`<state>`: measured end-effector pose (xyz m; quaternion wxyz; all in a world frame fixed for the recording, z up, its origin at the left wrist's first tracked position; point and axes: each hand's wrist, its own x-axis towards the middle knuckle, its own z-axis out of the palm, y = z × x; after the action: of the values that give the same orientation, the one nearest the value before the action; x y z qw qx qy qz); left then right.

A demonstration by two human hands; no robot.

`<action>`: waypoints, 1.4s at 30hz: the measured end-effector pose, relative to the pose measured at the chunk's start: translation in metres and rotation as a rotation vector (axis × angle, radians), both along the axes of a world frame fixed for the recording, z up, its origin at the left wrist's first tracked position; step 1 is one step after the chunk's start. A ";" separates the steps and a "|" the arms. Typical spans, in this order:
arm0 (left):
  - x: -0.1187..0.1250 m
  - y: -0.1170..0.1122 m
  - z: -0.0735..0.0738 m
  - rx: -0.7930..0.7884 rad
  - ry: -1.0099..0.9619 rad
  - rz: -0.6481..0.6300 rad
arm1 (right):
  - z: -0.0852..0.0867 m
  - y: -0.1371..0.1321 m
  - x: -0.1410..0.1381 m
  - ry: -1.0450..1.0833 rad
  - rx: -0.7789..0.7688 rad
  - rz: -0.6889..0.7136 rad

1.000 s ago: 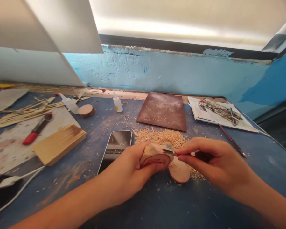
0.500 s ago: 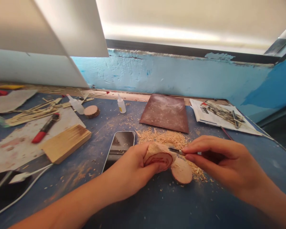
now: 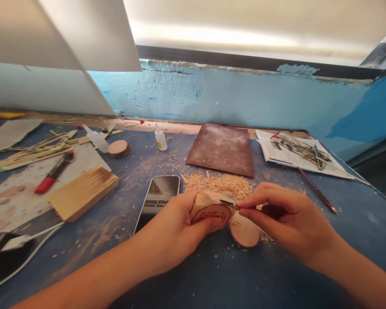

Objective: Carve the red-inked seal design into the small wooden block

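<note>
My left hand (image 3: 171, 229) is closed around a small round piece of wood (image 3: 210, 210) with a red line drawn on its face. My right hand (image 3: 284, 221) pinches a small carving knife (image 3: 231, 204) whose blade tip rests on the top edge of that piece. A flat wooden disc (image 3: 244, 231) lies on the blue table (image 3: 212, 279) just under the blade, beside a heap of wood shavings (image 3: 220, 182).
A phone (image 3: 157, 199) lies left of my hands. Behind it are a brown sanding sheet (image 3: 221, 150), a small glue bottle (image 3: 160, 139), a wood block (image 3: 83, 193), a red marker (image 3: 53, 174), sticks and a second disc (image 3: 118, 148). Papers with tools (image 3: 299, 154) lie at the right.
Both hands keep their grip; the knife tip stays on the wood piece's edge with only slight shifts. The view swung a little right and back.
</note>
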<state>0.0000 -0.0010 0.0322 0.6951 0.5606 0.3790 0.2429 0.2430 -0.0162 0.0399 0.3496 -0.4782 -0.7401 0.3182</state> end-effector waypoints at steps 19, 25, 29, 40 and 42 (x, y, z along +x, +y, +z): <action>0.001 0.003 0.002 -0.016 -0.009 -0.001 | 0.005 -0.010 -0.003 -0.154 0.168 0.004; 0.001 0.001 0.004 0.044 0.011 -0.002 | 0.009 -0.012 -0.009 -0.191 0.236 -0.015; 0.002 0.001 0.001 0.010 -0.036 -0.003 | 0.005 -0.015 -0.015 -0.181 0.297 -0.061; 0.004 -0.006 -0.001 0.360 0.165 -0.006 | -0.004 -0.016 -0.024 0.048 0.272 -0.127; 0.000 -0.002 0.000 0.244 0.140 -0.015 | 0.002 -0.014 -0.017 0.010 0.273 -0.129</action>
<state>-0.0004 -0.0025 0.0322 0.5955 0.6593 0.3899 0.2422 0.2258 -0.0302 0.0414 0.4346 -0.4712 -0.7426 0.1940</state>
